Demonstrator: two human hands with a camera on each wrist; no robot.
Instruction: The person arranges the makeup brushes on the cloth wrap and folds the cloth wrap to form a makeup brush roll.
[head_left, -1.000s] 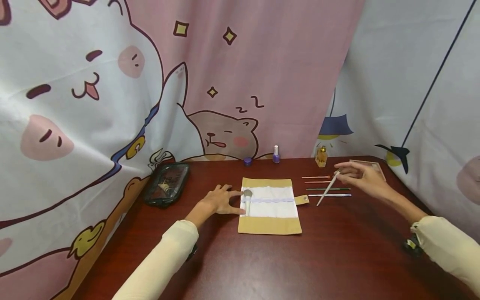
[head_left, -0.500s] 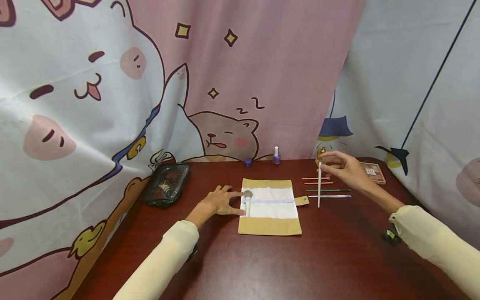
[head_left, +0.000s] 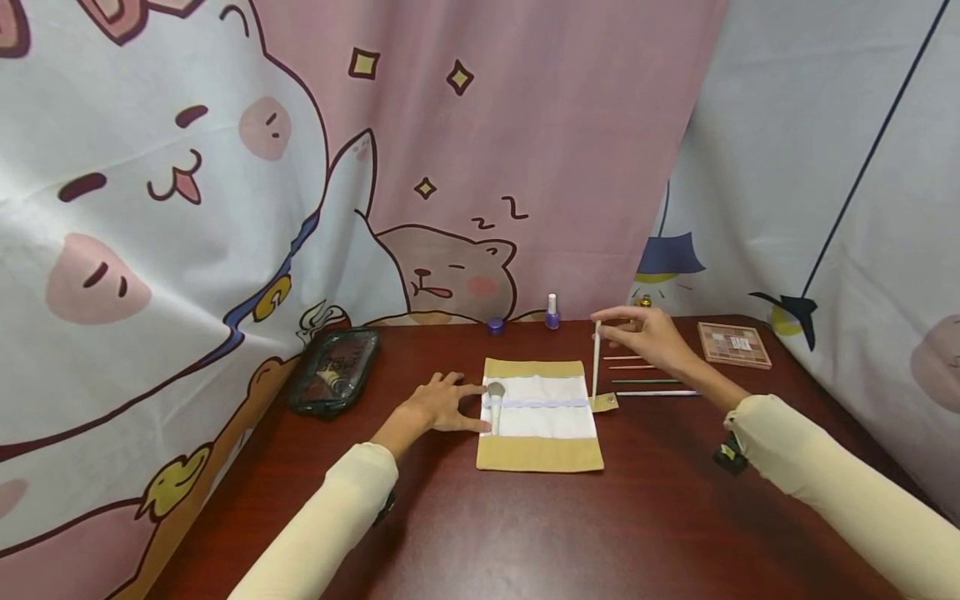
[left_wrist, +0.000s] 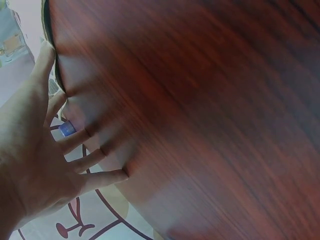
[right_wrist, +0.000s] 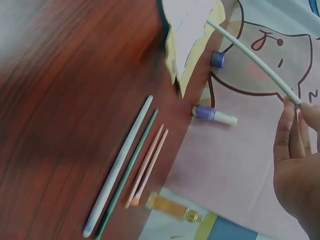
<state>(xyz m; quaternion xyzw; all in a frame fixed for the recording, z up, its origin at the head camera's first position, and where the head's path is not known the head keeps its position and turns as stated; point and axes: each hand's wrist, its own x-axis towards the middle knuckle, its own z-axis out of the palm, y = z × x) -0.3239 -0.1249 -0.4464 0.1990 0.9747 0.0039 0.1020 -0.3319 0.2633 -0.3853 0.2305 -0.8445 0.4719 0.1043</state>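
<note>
Slim white stick point(head_left: 596, 363) hangs near upright at two o'clock of the open cloth case point(head_left: 540, 454), top pinched by the right hand point(head_left: 643, 338), I'd guess to keep its lower end free, while the left hand point(head_left: 442, 404), fingers spread, touches the nine o'clock edge, seemingly steadying it.

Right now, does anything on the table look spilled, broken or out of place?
Nothing stands out: I see no spill or damage. The yellow-edged roll lies open, the loose slim sticks lie roughly parallel, and the purple bottle stands upright. The right hand holds a pale stick.
</note>
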